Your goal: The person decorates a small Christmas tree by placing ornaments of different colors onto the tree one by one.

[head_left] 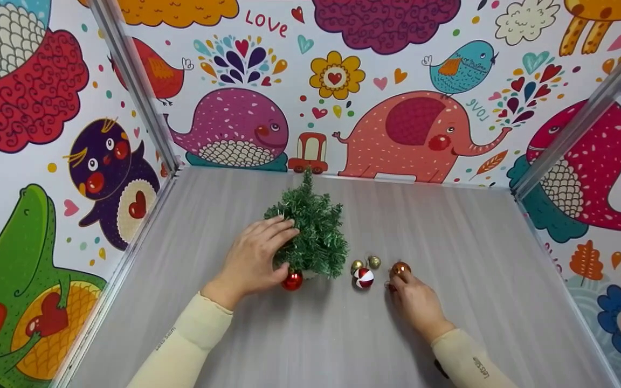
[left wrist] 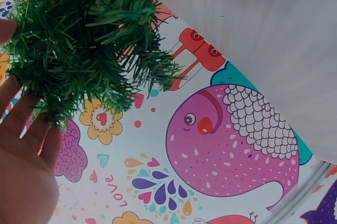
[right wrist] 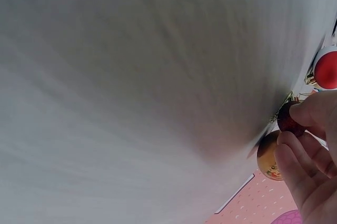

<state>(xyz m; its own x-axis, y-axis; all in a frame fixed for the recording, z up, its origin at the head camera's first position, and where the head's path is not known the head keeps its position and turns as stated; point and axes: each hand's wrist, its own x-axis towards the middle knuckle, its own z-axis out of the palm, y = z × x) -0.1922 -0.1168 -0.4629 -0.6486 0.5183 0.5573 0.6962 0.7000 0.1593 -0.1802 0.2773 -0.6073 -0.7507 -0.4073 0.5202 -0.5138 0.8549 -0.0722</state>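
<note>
A small green tinsel Christmas tree (head_left: 316, 231) stands on the table. My left hand (head_left: 256, 253) rests against its left side, with extended fingers among the branches and the thumb low near a shiny red bauble (head_left: 291, 281). To the right, my right hand (head_left: 421, 302) pinches a small dark red bauble (right wrist: 287, 119) between thumb and fingers, low over the table. A copper-coloured bauble (head_left: 401, 268) lies right beside those fingertips. The tree's base is mostly hidden by branches.
Between the tree and my right hand lie a red-and-white bauble (head_left: 364, 278) and two small gold baubles (head_left: 374, 262). Walls printed with cartoon animals (head_left: 407, 140) border the grey table (head_left: 310, 345) at the back and both sides, with metal strips (head_left: 143, 97) at the corners.
</note>
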